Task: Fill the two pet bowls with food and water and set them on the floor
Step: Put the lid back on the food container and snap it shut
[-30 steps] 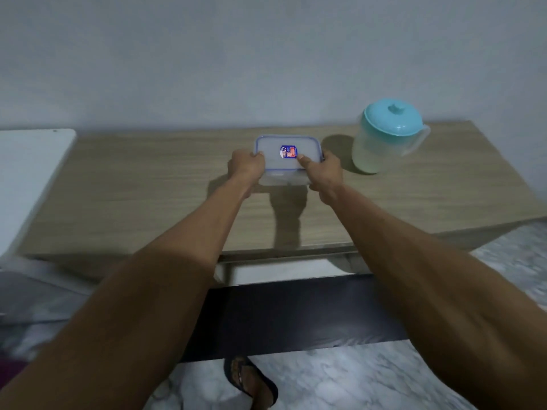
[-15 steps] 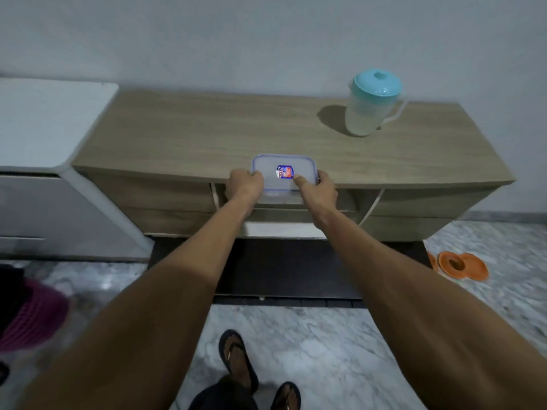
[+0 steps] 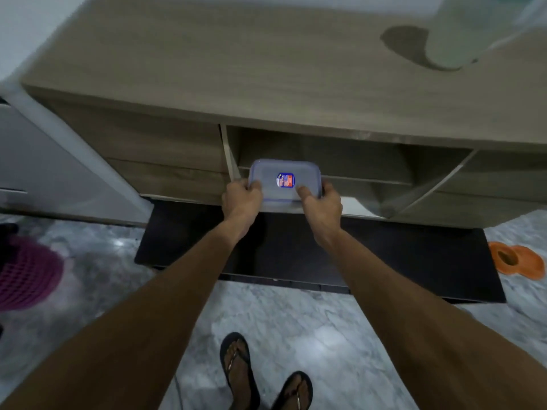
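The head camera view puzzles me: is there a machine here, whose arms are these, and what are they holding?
There is no machine. A person wears one wide-angle camera on the head, looking forward and down, so the arms are their own. The left hand and right hand grip a clear lidded container by its two ends, in the air before the open shelf of a wooden cabinet. On the cabinet top stands a pale jug, blurred at the picture's edge. Below, on the marble floor, are an orange double bowl, a pink basket and the person's sandalled feet.
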